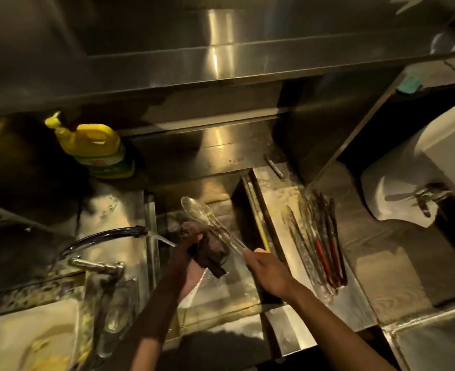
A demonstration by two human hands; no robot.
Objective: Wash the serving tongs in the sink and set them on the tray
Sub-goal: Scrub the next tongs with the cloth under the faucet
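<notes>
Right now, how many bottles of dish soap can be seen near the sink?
1. The yellow soap bottle stands on the counter behind the sink, to the left, far beyond the faucet. Dark corners at the left may hide others.

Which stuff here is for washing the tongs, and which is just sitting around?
For the job: tongs in the right hand; dark cloth in the left hand; running tap; sink; tray holding other tongs.

Just sitting around: yellow soap bottle; white dispenser; green sponge.

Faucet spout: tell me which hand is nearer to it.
Left. The left hand, gripping a dark cloth, sits just beside the faucet spout; the right hand is farther right.
</notes>
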